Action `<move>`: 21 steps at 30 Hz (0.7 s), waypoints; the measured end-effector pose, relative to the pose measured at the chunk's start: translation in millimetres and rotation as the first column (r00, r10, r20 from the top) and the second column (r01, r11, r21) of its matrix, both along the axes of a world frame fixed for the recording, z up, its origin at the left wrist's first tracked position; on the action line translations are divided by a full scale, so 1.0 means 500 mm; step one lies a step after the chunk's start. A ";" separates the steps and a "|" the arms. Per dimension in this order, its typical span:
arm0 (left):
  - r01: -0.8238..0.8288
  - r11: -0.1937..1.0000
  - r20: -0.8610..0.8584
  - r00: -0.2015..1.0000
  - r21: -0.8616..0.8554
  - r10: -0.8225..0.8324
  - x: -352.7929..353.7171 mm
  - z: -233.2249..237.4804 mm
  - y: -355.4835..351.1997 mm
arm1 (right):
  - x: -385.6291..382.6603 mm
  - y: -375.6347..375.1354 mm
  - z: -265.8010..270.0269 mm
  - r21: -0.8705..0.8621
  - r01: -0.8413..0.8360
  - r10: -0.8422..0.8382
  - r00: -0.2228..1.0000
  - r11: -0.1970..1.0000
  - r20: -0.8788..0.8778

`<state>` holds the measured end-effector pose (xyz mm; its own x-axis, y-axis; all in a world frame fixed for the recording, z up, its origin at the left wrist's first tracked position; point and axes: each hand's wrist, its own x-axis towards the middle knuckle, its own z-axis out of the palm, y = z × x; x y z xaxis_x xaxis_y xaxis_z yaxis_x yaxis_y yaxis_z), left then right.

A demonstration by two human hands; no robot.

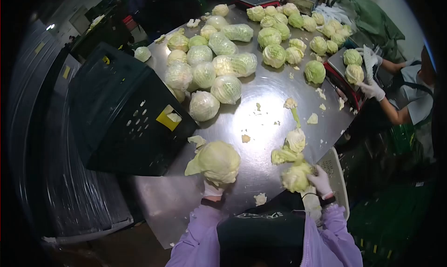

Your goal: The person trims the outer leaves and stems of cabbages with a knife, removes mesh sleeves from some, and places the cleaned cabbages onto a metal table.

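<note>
My left hand [213, 189], in a white glove, cups the underside of a large pale green cabbage [219, 161] near the table's front edge; its fingers are mostly hidden beneath. One outer leaf sticks out on the cabbage's left side. My right hand [320, 181], also gloved, grips a crumpled clump of cabbage leaves [297, 176] at the table's right front edge. Just beyond that clump lie more loose leaves [294, 141]. A white basket [336, 171] stands below my right hand, beside the table.
A dark crate [135, 113] leans at the left. Film-wrapped cabbages [204, 106] crowd the table's left side, bare cabbages [274, 55] its far right. At the right, a co-worker's gloved hands [372, 89] are by cabbages on a scale [342, 64]. Leaf scraps [260, 199] dot the metal table [260, 174].
</note>
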<state>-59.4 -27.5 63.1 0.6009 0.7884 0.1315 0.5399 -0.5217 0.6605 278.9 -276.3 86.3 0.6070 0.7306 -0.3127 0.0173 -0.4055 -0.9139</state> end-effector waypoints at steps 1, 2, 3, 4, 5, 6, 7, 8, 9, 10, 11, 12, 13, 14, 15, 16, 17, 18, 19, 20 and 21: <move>0.029 0.998 0.087 0.996 -0.050 -0.024 0.005 0.002 -0.001 | 0.027 -0.030 0.042 -0.214 0.098 -0.107 0.994 0.972 -0.029; 0.064 0.993 0.176 0.983 -0.097 -0.047 0.012 0.005 -0.003 | 0.062 -0.074 0.012 -0.239 0.186 -0.157 0.978 0.953 0.138; 0.106 0.985 0.265 0.962 -0.139 -0.067 0.024 0.015 -0.002 | 0.069 -0.096 0.024 -0.228 0.240 -0.028 0.743 0.943 0.669; 0.104 0.986 0.281 0.958 -0.132 -0.063 0.039 0.025 -0.002 | 0.076 -0.107 0.030 -0.164 0.252 -0.027 0.614 0.954 0.789; 0.313 0.800 0.658 0.741 -0.512 0.132 0.058 0.045 -0.003 | 0.065 -0.102 0.056 -0.100 0.255 -0.033 0.469 0.962 0.883; 0.626 0.456 0.769 0.436 -0.632 0.468 0.078 0.067 -0.007 | 0.032 -0.065 0.103 -0.083 0.287 -0.139 0.672 0.954 0.727; 0.893 0.095 0.567 0.194 -0.440 0.800 0.092 0.088 -0.015 | -0.003 -0.032 0.112 0.011 0.340 -0.322 0.879 0.940 0.352; 0.894 0.078 0.566 0.210 -0.442 0.797 0.106 0.111 -0.025 | -0.074 0.036 0.204 -0.009 0.321 -0.318 0.942 0.947 0.110; 0.880 0.061 0.507 0.213 -0.470 0.835 0.121 0.135 -0.037 | -0.118 0.072 0.227 -0.002 0.203 -0.203 0.979 0.979 0.018; 0.868 0.044 0.447 0.211 -0.495 0.869 0.136 0.152 -0.046 | -0.137 0.089 0.188 0.043 0.074 -0.065 0.981 0.996 -0.184; 0.870 0.031 0.448 0.223 -0.492 0.866 0.146 0.161 -0.052 | -0.184 0.135 0.250 0.127 -0.005 0.039 0.964 0.992 -0.262; 0.838 0.065 0.468 0.236 -0.542 0.852 0.154 0.167 -0.059 | -0.203 0.152 0.246 0.150 -0.074 0.129 0.905 0.986 -0.405; 0.800 0.103 0.484 0.250 -0.591 0.839 0.158 0.172 -0.066 | -0.222 0.173 0.228 0.149 -0.152 0.197 0.908 0.977 -0.369; 0.798 0.096 0.479 0.256 -0.595 0.840 0.159 0.177 -0.072 | -0.240 0.187 0.216 0.122 -0.144 0.178 0.920 0.982 -0.349; 0.732 0.163 0.515 0.285 -0.662 0.809 0.159 0.182 -0.075 | -0.249 0.197 0.206 0.094 -0.138 0.162 0.930 0.986 -0.330; 0.657 0.233 0.543 0.317 -0.717 0.777 0.156 0.183 -0.078 | -0.248 0.198 0.194 0.089 -0.140 0.162 0.927 0.986 -0.338; 0.650 0.228 0.533 0.321 -0.725 0.783 0.151 0.177 -0.080 | -0.247 0.197 0.182 0.107 -0.138 0.168 0.911 0.985 -0.377; 0.617 0.239 0.527 0.339 -0.750 0.780 0.146 0.168 -0.080 | -0.247 0.196 0.174 0.125 -0.134 0.174 0.894 0.983 -0.413; 0.585 0.249 0.519 0.355 -0.772 0.777 0.141 0.161 -0.082 | -0.248 0.196 0.172 0.116 -0.136 0.172 0.891 0.984 -0.420; 0.580 0.242 0.508 0.355 -0.778 0.785 0.128 0.159 -0.088 | -0.249 0.195 0.169 0.132 -0.091 0.144 0.867 0.987 -0.477; 0.538 0.122 0.423 0.483 -0.834 0.766 0.110 0.161 -0.092 | -0.251 0.194 0.166 0.146 -0.046 0.118 0.840 0.988 -0.530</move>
